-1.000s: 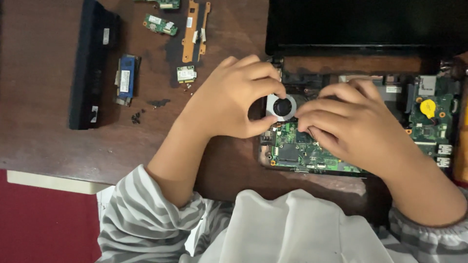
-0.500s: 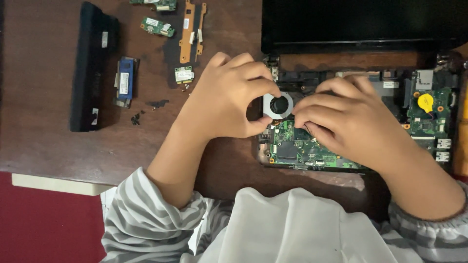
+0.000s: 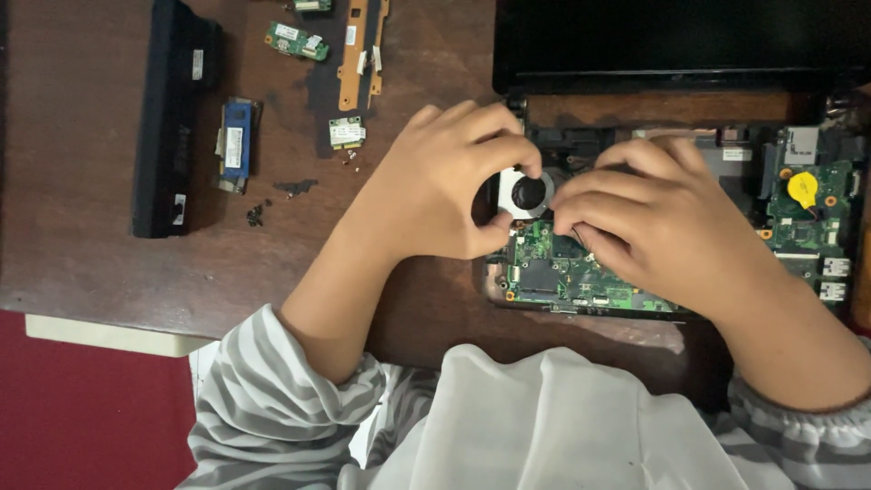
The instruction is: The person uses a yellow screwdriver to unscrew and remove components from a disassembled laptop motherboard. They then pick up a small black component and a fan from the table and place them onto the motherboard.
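The fan [image 3: 528,193] is pinched by the left hand [image 3: 445,181], thumb below and fingers curled over its top, right above the green board [image 3: 581,272]. The right hand [image 3: 658,218] is closed against the fan's other edge. A battery [image 3: 172,118] and screws [image 3: 256,215] are seen left on the counter [image 3: 82,254].

Head camera looks steeply down, close above table [image 3: 82,263]
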